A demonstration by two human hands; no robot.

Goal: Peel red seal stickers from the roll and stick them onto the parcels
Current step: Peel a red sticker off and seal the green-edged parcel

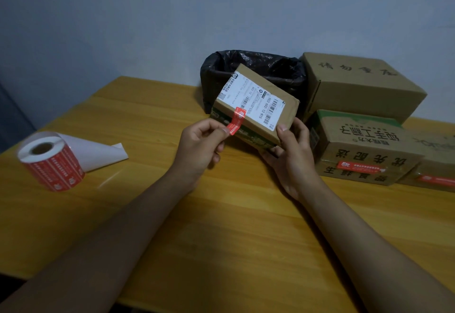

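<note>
A red seal sticker [236, 120] lay half stuck across the top front edge of a small cardboard parcel [256, 111], its upper end on the parcel's top beside a white shipping label [253, 101], its lower end loose. The left hand [199, 145] pinched that loose end between thumb and curled forefinger, probably to pull it taut before folding it down over the side. The right hand [293, 150] gripped the parcel's near right corner, thumb on top and fingers curled beneath, tilting the box up off the table so the edge faced the person.

Far left on the yellow wooden table [221, 214] stood the sticker roll [53, 162], a bare white backing strip [98, 152] trailing from it to the right. Behind the held parcel sat a bin lined with a black bag [258, 69], perhaps for spent backing. To the right were more boxes: a large plain box [362, 84] far off, and two nearer parcels [364, 150], each already showing a red seal on its front.
</note>
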